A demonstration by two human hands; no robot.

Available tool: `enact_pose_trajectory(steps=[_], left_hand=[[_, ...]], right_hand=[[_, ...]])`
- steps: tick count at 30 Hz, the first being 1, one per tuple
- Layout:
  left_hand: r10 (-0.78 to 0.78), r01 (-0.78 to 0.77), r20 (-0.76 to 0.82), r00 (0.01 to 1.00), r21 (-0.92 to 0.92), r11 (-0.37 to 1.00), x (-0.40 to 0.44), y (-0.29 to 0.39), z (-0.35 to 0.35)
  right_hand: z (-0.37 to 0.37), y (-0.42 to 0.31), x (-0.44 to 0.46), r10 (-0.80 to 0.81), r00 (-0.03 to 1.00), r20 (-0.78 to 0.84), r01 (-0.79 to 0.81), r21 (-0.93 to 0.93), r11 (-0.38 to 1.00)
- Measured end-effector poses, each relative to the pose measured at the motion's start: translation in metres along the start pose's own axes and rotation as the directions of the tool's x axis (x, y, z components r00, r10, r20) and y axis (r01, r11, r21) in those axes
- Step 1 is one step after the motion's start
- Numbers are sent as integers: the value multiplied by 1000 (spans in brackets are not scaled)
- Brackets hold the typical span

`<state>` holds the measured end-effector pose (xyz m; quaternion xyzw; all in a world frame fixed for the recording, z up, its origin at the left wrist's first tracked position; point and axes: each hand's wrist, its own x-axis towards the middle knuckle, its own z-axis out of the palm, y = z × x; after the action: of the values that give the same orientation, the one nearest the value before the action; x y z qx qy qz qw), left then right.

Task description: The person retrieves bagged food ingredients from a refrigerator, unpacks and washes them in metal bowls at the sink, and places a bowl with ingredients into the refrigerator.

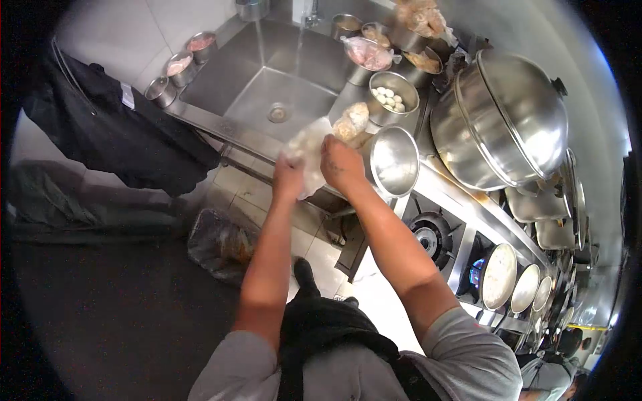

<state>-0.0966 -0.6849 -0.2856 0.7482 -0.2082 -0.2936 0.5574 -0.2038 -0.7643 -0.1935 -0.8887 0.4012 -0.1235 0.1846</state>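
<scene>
A whitish, translucent plastic bag (309, 144) is stretched between both hands at the front edge of the steel sink (221, 127). My left hand (289, 175) is closed on the bag's left side and slightly blurred. Clenched on the bag's right side is my right hand (342, 164). What the bag contains, if anything, is too blurred to make out. Just beyond my right hand lies another plastic bag (352, 121) with pale, tan contents. An empty-looking steel bowl (394, 162) tilts beside that hand. Behind it, a steel pot (394, 98) holds several white, egg-like balls.
Water runs into the sink. Small metal cups (180, 69) line its left rim. Bagged food (370, 53) sits in containers at the back. A large domed steel pot (498, 120) stands right, above a burner (428, 238) and a pan over blue flame (498, 276). Another person (552, 371) is lower right.
</scene>
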Motion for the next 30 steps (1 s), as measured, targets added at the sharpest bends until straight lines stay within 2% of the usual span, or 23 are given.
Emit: enact_pose_trajectory(steps=[1,2,3,4,5,6,8,10,11,12,14,15,16,17,18,19,20,21,22,23,25,28,30], left_hand=[[24,-42,107,994,170,985,11,-11,8],[28,-47,110,993,170,984,5,-9,12],[61,-56,-12,998,270,961,-5,-5,20],[105,-51,-131,986,365,930,-14,7,24],[7,14,-55,998,360,933,-17,17,20],[7,11,-49,999,359,933,-19,15,22],[106,-56,-145,984,310,949,-22,5,25],[168,-102,-201,965,300,948,-21,-11,22],[226,-147,-257,940,295,944,-22,-20,20],[224,-142,-266,938,296,944,-27,-30,17],[214,-156,-387,897,175,972,-48,-57,8],[210,-149,-400,892,178,973,-56,-85,7],[154,-110,-348,925,144,983,-62,-120,7],[100,-70,-290,952,112,991,-73,-145,7],[-22,40,-225,974,79,996,-89,-158,6],[-141,151,-157,978,53,987,-107,-164,3],[-53,63,-91,994,108,992,-129,-171,-2],[35,-31,-24,999,157,987,-153,-176,-7],[28,-32,18,999,276,961,-168,-207,-9],[10,-32,58,998,393,919,-184,-240,-14],[-119,65,123,985,375,925,-240,-239,-38],[-211,216,-47,976,289,933,-334,-260,-73],[-309,345,-193,931,189,919,-403,-268,-93]], right_hand=[[4,5,2,-2,1000,-7,2,-2,1000],[7,9,1,56,994,91,-51,-62,997],[7,13,1,121,976,181,-98,-128,987],[5,15,-1,123,977,173,-101,-130,986],[6,15,-8,135,984,114,-122,-116,986],[3,13,-15,148,987,57,-142,-101,985],[-7,13,-18,138,990,30,-135,-92,987],[-20,21,-8,27,999,-33,-23,122,992],[-32,23,0,145,988,58,-155,247,957],[-42,28,10,136,989,62,-148,249,957],[-56,36,27,267,910,316,-405,547,733],[-57,37,28,254,911,325,-401,547,735],[-58,36,29,60,947,315,-206,452,868],[-58,34,28,-136,936,323,15,350,937],[-52,30,27,-147,934,325,23,356,934],[-41,24,27,-190,922,338,144,155,977],[-30,19,24,-229,906,357,263,-51,963],[-22,14,18,-185,956,230,223,-155,962],[-18,15,19,-206,952,227,242,-146,959],[-13,19,25,-213,946,243,274,-251,928],[1,28,31,-194,938,286,299,-390,871],[-5,29,24,-228,954,195,276,-274,921],[-49,18,13,-309,940,144,338,-283,898]])
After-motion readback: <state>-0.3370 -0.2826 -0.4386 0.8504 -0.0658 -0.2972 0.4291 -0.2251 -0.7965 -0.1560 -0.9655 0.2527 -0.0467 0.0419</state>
